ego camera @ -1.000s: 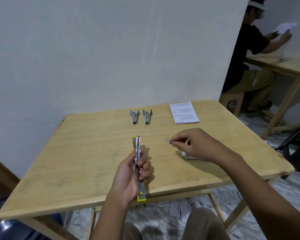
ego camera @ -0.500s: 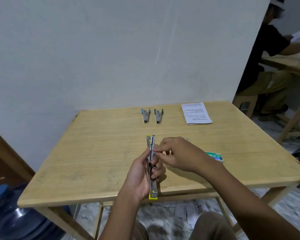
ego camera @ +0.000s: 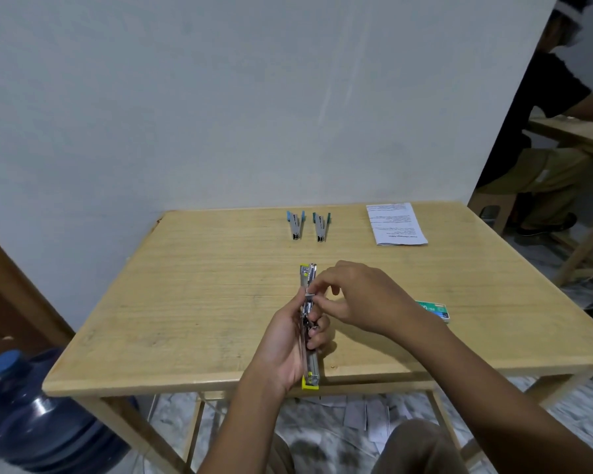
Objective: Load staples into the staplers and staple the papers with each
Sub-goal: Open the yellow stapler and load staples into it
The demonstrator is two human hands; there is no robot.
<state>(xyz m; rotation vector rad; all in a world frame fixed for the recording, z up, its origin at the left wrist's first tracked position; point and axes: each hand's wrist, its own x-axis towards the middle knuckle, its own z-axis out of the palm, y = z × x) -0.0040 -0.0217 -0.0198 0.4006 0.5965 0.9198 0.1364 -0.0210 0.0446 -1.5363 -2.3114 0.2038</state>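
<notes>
A: Head view, status?
B: Left hand (ego camera: pixel 281 350) clenched around the opened yellow stapler (ego camera: pixel 309 323), held lengthwise over the near edge of the surface (ego camera: pixel 185 302). Right hand (ego camera: pixel 360 295) fingers (ego camera: pixel 317 291) pinch at its metal channel; what they hold is too small to tell.
A: Room to move?
B: Left half of the pale wood-grain surface is bare. Two blue-grey staplers (ego camera: pixel 308 226) lie side by side near the far edge, printed papers (ego camera: pixel 395 223) at the far right. Green staple box (ego camera: pixel 433 310) sits just behind the right wrist, near the right edge.
A: Off the surface?
B: Blue water jug (ego camera: pixel 38 412) on the floor, left.
</notes>
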